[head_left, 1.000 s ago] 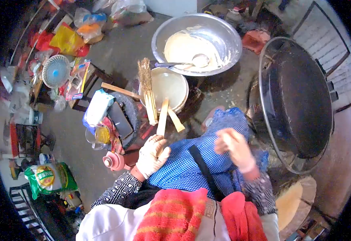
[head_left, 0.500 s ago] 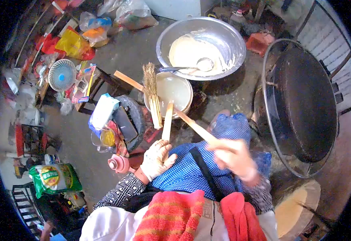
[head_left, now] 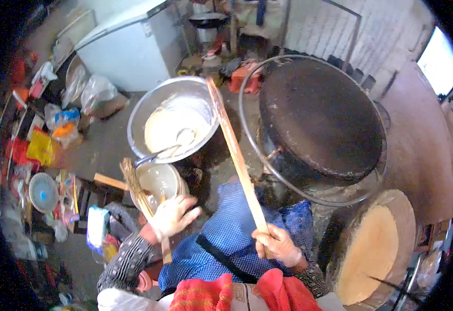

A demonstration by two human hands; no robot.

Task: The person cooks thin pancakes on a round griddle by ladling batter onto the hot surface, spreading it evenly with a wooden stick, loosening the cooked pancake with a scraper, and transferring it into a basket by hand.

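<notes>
Wooden stick looks light and stiff; right hand grips its near end, suitable for holding; left hand is open.

The left hand is at 7 o'clock. It is open, with its fingers a bit bent and spread, and they point to 2 o'clock. The left arm goes up to 1 o'clock. The right hand is at 5 o'clock, curled up in a grip. The right wrist is low, and the hand points to 10 o'clock.
</notes>
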